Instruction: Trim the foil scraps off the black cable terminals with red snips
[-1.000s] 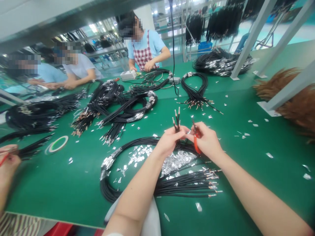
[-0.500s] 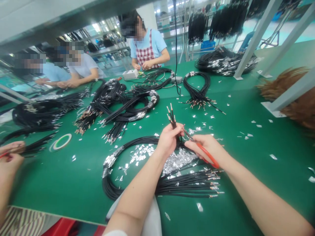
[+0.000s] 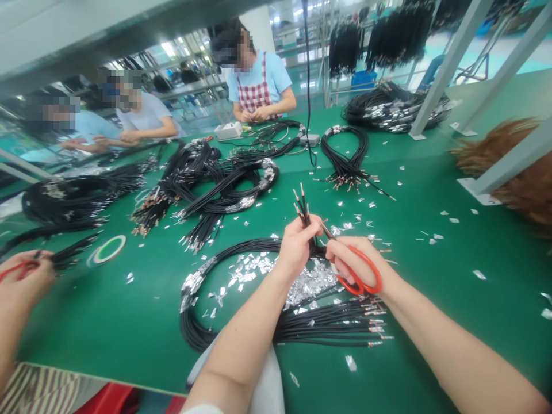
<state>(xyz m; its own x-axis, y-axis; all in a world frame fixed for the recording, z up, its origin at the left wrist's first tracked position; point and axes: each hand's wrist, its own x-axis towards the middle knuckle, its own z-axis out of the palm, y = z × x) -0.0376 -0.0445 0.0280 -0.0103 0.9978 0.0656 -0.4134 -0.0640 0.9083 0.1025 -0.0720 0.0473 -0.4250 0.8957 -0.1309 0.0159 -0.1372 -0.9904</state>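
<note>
Several black cables stand up out of my left hand, which is closed around them with their stripped ends pointing upward. My right hand grips red-handled scissors, whose dark blades reach to the cables beside my left thumb. Below both hands lies a coiled bundle of black cables bound with silvery wrap at its left side; its loose ends fan out to the right. Scraps of silver foil are heaped inside the coil, partly under my hands.
More black cable coils lie ahead and left, another coil ahead right. A tape roll rests at left, near a co-worker's hands holding a red-handled tool. Metal posts rise at right. Other people sit across the green table.
The scissors have turned in my right hand, and their red loops now show more widely. My left hand stays nearly in place. The co-worker's hands at left have shifted slightly right.
</note>
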